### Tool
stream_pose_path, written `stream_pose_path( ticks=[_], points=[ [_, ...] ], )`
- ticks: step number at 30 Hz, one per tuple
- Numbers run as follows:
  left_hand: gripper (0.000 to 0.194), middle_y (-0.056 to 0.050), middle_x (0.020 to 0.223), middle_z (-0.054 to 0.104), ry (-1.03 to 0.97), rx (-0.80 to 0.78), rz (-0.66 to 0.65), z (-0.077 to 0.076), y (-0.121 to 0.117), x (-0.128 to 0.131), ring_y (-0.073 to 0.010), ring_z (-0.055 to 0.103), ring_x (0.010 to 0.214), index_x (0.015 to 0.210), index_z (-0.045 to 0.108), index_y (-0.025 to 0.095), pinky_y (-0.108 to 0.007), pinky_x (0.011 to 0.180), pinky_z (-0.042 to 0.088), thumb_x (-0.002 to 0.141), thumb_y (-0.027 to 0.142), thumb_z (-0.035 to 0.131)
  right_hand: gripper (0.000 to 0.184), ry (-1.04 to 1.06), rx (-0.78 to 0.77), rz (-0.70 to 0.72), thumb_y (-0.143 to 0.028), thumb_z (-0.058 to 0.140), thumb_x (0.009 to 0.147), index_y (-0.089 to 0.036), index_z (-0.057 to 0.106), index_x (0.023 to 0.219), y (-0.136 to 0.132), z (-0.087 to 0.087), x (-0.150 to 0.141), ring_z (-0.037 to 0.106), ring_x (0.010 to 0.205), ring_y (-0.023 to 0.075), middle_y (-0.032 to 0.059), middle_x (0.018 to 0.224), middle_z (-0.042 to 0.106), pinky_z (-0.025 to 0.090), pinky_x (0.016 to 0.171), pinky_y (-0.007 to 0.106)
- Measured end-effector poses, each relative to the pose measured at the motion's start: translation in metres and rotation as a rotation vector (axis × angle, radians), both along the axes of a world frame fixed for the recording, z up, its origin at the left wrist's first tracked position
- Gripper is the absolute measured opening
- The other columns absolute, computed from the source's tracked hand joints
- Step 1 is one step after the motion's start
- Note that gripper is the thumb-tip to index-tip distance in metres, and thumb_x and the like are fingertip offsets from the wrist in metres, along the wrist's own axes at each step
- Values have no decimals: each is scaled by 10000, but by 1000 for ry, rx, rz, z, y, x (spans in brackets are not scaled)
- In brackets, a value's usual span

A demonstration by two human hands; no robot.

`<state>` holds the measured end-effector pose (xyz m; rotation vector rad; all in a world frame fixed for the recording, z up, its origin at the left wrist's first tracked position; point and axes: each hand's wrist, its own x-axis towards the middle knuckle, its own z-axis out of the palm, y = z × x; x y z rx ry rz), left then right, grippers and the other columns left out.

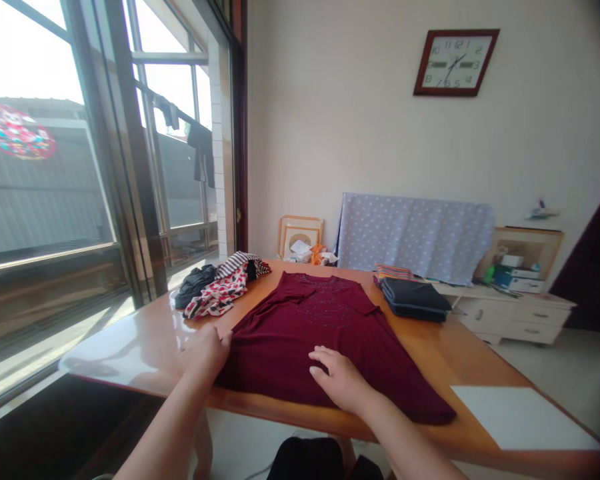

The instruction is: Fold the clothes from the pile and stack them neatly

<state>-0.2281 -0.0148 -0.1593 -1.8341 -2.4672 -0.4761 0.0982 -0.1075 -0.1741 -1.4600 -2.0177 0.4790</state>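
Beside a window (40, 200), a brown table (473, 357) carries a maroon shirt (285, 347) spread from near its far edge to its near edge, the right hand (341, 380) over the hem end, fingers relaxed, grasping nothing, the left hand (207, 349) beside the shirt, its grip unclear.

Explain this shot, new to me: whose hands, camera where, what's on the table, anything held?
No machine here: these are a person's two bare hands. The one picture comes from a camera on that person's head, looking forward and down. On the brown table, a maroon top lies spread out, with loose clothes to its left, a folded stack and a white sheet to its right. The left hand is at the top's left edge; whether it grips is unclear. The right hand is open over the lower part, holding nothing.
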Motion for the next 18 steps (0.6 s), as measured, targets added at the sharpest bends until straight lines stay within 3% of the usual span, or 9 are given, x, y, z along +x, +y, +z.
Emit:
stream_pose_path(
  ticks=[3,7,12,18],
  points=[
    [529,-174,1180,657,59,104,-29,5,-9,15,-380,593,1101,1033,632,217,-544,905,406,896,627,327,360,105,72,-56,-337,544,889,-224,698,1194,-9,3,12,591,1219,219,90,1279,661,421,1088,375],
    [443,-133,1222,632,92,225,-185,10,-24,48,-356,529,1169,1093,618,251,-507,955,373,917,571,368,334,234,134,-147,-364,527,904,-234,696,1160,-21,8,42,659,1082,215,76,1160,714,502,982,356],
    [302,-72,1145,662,-39,205,-566,7,-43,104,-281,563,1099,1053,640,273,-397,919,393,948,449,418,387,336,160,-381,-441,492,902,-210,684,1146,-37,12,103,667,1070,230,89,1142,721,514,957,371],
    [228,-59,1075,668,-234,148,-1004,0,-77,175,-227,591,1020,1046,659,280,-328,889,416,929,383,493,447,456,111,-600,-454,483,866,-162,660,1156,-64,0,168,704,857,225,105,998,741,558,793,358]
  ],
)
